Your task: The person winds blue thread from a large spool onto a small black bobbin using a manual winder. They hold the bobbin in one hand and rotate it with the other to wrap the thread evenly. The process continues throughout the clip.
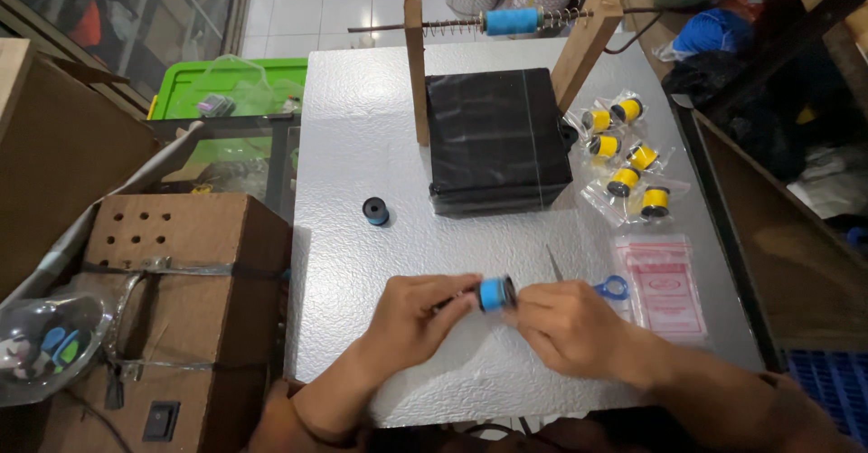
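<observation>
Head view, looking down on a grey textured bench. Both hands meet near its front edge over a small blue thread spool with black end flanges.

Left hand: fingers pressed together around the spool's left end, pinching it from that side. Right hand: fingers curled in at the spool's right flange; they touch it, but the exact grip on that end is hidden behind the knuckles. The spool sits between the two hands, just above the bench; I cannot tell whether it rests on it.

Just beyond the right hand lie scissors with a blue handle loop, blade pointing away from the person. To the right of them, a stack of small clear zip bags with pink printing. Further back on the right, several bagged yellow spools lie in a loose cluster. A black wrapped box stands mid-bench, between two wooden uprights carrying a metal rod with a larger blue spool on it. A lone small blue spool lies on its own, well apart to the left.

Handling judgement: the held spool looks light and rigid. The wound thread is probably soft and could loosen if rubbed. The flanges seem the safest place to take hold, one at each end. The round body would likely roll if set on its side.
</observation>
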